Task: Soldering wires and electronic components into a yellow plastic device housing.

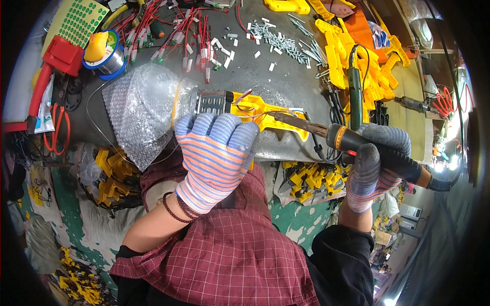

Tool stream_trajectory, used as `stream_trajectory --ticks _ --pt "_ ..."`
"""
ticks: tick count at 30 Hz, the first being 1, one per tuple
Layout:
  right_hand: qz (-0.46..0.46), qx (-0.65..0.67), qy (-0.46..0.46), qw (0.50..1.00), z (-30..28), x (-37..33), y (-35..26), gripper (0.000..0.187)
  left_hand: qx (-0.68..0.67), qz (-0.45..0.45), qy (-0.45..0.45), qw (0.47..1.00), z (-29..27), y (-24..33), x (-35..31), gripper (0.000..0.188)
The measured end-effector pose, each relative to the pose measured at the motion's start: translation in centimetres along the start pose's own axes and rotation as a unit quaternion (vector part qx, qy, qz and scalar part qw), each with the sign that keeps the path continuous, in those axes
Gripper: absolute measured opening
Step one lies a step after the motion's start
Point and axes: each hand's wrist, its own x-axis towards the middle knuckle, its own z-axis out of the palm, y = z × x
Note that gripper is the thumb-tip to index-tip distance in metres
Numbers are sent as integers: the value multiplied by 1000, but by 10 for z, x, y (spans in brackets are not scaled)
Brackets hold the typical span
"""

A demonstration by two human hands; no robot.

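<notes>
A soldering iron (pixel 380 148) with a black handle and orange collar is gripped in my right hand (pixel 375 163), which wears a striped, grey-fingered glove. Its tip points left, at thin wires over a yellow plastic handle shell (pixel 270 113). My left hand (pixel 217 153), in a matching glove, curls over the near side of the shell where it meets a perforated metal collar (pixel 212 102). The shell and collar look like parts of a work lamp. Bubble wrap (pixel 140 109) covers the lamp's left end. My left fingertips are partly hidden beneath.
A solder spool (pixel 109 58) stands left, beside a red tool (pixel 53 64) and orange-handled scissors (pixel 58 130). Red wires (pixel 196 35) and screws (pixel 280 41) lie at the back. Yellow shells (pixel 342 56) and a green pen-like tool (pixel 354 89) are at right. Yellow parts (pixel 316 178) fill a bag below the bench edge.
</notes>
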Motion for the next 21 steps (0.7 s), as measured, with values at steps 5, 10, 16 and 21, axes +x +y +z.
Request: stream_trajectory --ticks 5,10,16,21 --pt "5 1 -1 1000 -1 0 2 32 -6 3 -17 1000 1 -1 1 23" --pt "-10 -12 -8 1000 0 2 1 32 -10 -3 -21 1000 1 0 1 22" --pt "-10 -21 -8 1000 -3 -1 5 33 -12 -5 -28 1000 2 2 3 23" --pt "0 -8 0 1000 -2 -1 4 34 -7 1 -12 1000 5 1 2 24"
